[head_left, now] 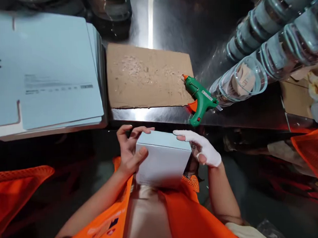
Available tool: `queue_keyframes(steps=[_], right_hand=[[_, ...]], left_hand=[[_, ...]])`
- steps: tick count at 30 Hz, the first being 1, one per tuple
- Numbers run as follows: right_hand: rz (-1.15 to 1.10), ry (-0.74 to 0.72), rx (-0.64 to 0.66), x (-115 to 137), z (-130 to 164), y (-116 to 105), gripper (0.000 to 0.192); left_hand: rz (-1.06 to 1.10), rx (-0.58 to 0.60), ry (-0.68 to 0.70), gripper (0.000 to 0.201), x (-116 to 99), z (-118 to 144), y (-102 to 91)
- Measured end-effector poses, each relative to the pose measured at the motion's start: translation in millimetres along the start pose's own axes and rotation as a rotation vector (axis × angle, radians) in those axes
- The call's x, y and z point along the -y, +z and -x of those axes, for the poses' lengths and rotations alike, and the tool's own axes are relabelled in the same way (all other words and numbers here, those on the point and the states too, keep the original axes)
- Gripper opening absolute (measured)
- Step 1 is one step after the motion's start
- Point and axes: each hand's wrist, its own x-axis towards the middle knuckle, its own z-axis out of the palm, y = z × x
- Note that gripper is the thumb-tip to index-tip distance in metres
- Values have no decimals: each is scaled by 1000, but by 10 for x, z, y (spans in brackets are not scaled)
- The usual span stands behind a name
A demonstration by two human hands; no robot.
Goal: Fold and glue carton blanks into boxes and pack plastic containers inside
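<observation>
Between fingers: pale box, bluish top flat, edges straight.

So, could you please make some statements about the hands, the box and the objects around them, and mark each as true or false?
1. The left hand touches the pale box. True.
2. The right hand is completely bare. False: a white glove covers most of it.
3. The green glue gun has its nozzle over the brown cardboard. True.
4. The flat pale sheets lie right of the cardboard. False: these sheets lie left of it.
</observation>
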Motion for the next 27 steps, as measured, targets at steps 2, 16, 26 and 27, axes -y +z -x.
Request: queue_keyframes(steps=[2, 16, 26, 27], right_hand=[[107, -118, 82, 15, 26, -17, 81], [434, -292, -5, -168, 57, 180, 35], [305, -234, 97, 29, 133, 45, 33], [259, -210, 14, -14, 205, 59, 43]], left_hand=[[-31, 50, 22, 46, 33, -7, -53], [-264, 215, -44, 39, -75, -40, -199], [-311, 322, 88, 27, -192, -43, -13], [-312, 275, 114, 25, -221, -19, -52]])
